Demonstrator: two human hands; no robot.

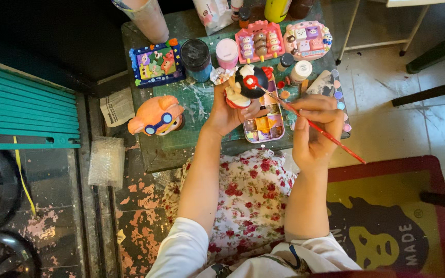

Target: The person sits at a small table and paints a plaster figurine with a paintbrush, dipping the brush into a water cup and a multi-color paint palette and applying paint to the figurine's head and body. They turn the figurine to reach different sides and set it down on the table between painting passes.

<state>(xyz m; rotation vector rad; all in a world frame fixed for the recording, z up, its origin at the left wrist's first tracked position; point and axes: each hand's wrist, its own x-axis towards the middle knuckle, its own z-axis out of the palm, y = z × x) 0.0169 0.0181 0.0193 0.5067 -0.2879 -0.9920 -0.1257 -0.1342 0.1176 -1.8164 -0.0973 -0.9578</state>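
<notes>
The left hand (227, 110) was wrapped around a small plaster figurine (244, 85), fingers curled about its lower body, holding it upright above the paint palette box (264, 126). The figurine showed a black rounded head with a red patch, white parts and a pale orange base. The right hand (312, 131) pinched a thin red-handled paintbrush (315, 125) between thumb and fingertips; the bristle end reached across to touch the figurine's head, while the handle tail pointed away past the right wrist.

Directly under the left hand's knuckles lay the palette box, its small wells holding yellow, orange and purple paint. Just beyond the right hand sat a flat mixing palette (330, 82) with coloured dots along its edge. Beyond the left hand stood a dark-lidded jar (195, 56) and a pink-lidded jar (227, 51), and past those a pink painted piece (259, 40) and a second painted piece with cubes (307, 38). Off to the left of the left hand rested an orange animal-head figurine (156, 116) with blue glasses, and farther out a blue-framed painted plaque (156, 64). All stood on a paint-stained green cutting mat (191, 108). Below both forearms spread a floral cloth (248, 198) over the person's lap.
</notes>
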